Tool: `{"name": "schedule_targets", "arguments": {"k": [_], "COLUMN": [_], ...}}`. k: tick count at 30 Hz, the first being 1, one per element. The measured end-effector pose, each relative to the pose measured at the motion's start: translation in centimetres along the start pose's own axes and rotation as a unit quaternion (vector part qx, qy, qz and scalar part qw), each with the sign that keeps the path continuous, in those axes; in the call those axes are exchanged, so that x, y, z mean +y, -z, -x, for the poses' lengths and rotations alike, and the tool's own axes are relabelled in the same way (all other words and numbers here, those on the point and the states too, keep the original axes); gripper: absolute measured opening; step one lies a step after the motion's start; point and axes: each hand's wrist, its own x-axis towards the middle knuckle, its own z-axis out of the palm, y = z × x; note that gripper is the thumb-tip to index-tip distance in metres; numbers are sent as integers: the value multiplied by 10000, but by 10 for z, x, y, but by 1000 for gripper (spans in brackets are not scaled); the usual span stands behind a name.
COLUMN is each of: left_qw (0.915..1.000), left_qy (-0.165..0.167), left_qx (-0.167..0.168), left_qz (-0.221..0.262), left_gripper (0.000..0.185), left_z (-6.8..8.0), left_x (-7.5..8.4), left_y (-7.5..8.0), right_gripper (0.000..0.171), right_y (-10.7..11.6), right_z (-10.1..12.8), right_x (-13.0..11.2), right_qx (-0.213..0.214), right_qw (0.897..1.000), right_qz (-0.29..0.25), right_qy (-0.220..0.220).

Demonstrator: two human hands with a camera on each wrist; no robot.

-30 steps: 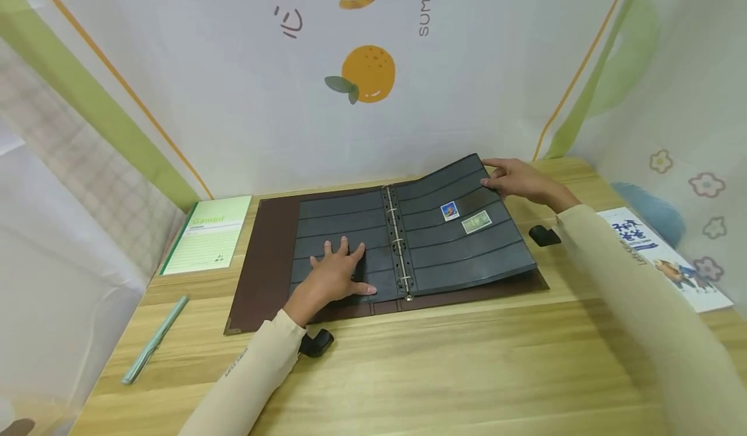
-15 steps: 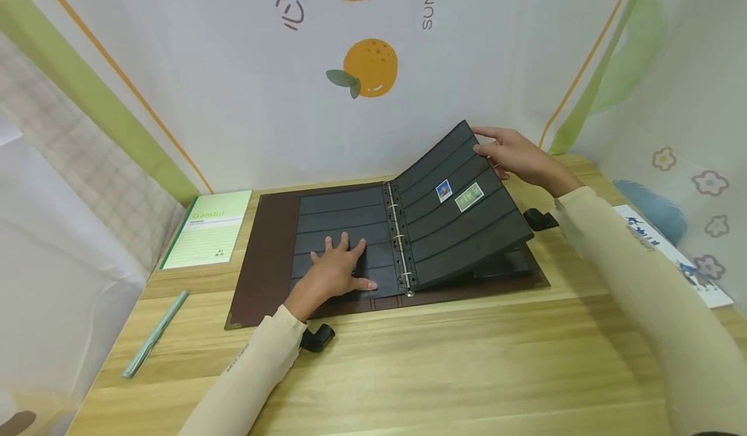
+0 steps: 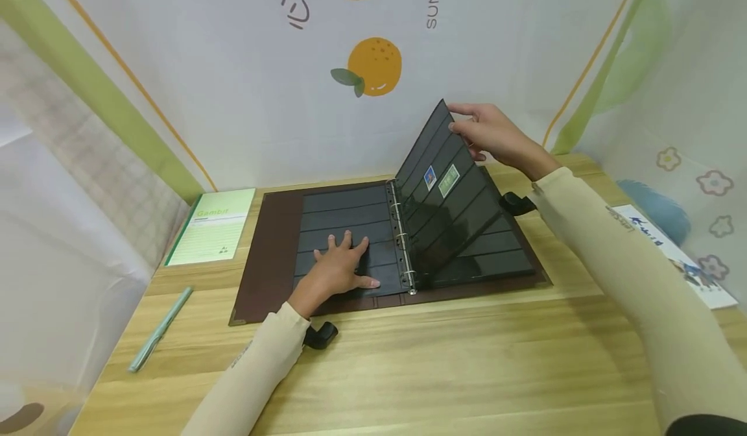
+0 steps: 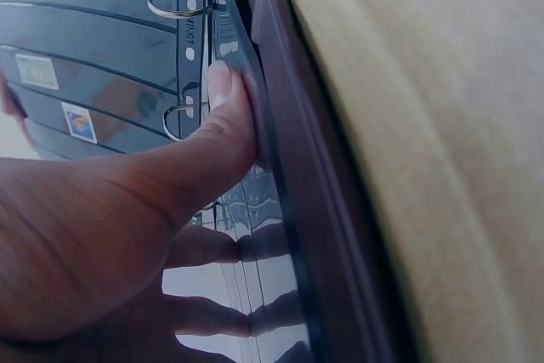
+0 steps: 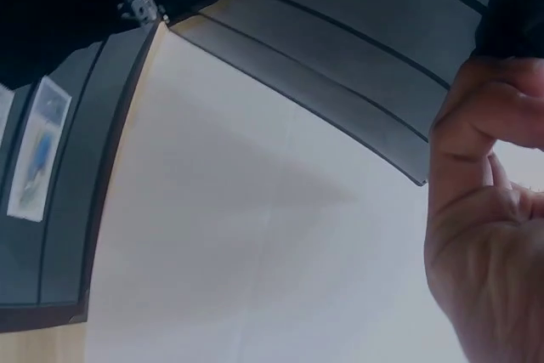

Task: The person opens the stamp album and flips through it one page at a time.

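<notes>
An open stamp album with a brown cover (image 3: 268,248) and black strip-pocket pages lies on the table. My left hand (image 3: 338,268) rests on its left page (image 3: 344,205), fingers spread; in the left wrist view the thumb (image 4: 229,121) presses near the page's edge beside the metal rings (image 4: 178,2). My right hand (image 3: 496,134) pinches the upper outer corner of a lifted page (image 3: 428,222), which stands steeply tilted from the ring spine (image 3: 401,235). That page carries a blue stamp (image 3: 430,178) and a green stamp (image 3: 449,181). Beneath it another black page (image 3: 496,254) shows.
A green-and-white notebook (image 3: 211,227) lies left of the album, with a pale green pen (image 3: 160,329) in front of it. At the right edge is a white printed booklet (image 3: 679,257), partly behind the right sleeve. A printed curtain (image 3: 280,111) hangs close behind the table.
My right hand has raised the page with the two stamps and swung it up and leftward, uncovering the page beneath. The left hand stays in place on the left page.
</notes>
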Motion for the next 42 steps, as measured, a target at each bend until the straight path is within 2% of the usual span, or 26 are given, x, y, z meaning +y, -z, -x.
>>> {"name": "schedule_targets", "arguments": {"k": [11, 23, 32, 38, 42], "left_qw": [9999, 9999, 9998, 9997, 9997], "left_qy": [73, 95, 135, 187, 192], "left_qx": [-73, -94, -94, -130, -15], "left_qz": [-29, -50, -123, -123, -148], "left_gripper": [97, 97, 97, 97, 97], "left_z": [-1, -2, -3, -2, -1], "left_x": [3, 2, 3, 4, 4], "left_y": [2, 1, 1, 1, 0], "right_gripper": [60, 61, 62, 63, 64], "right_y": [-13, -35, -53, -66, -75], "right_z": [-15, -30, -39, -42, -45], "right_x": [-27, -46, -57, -64, -69], "right_qx": [-101, -343, -490, -632, -676], "right_qw": [9993, 9984, 9983, 9972, 9965], "right_qz": [316, 224, 19, 100, 168], "right_qy": [177, 391, 321, 389, 461]}}
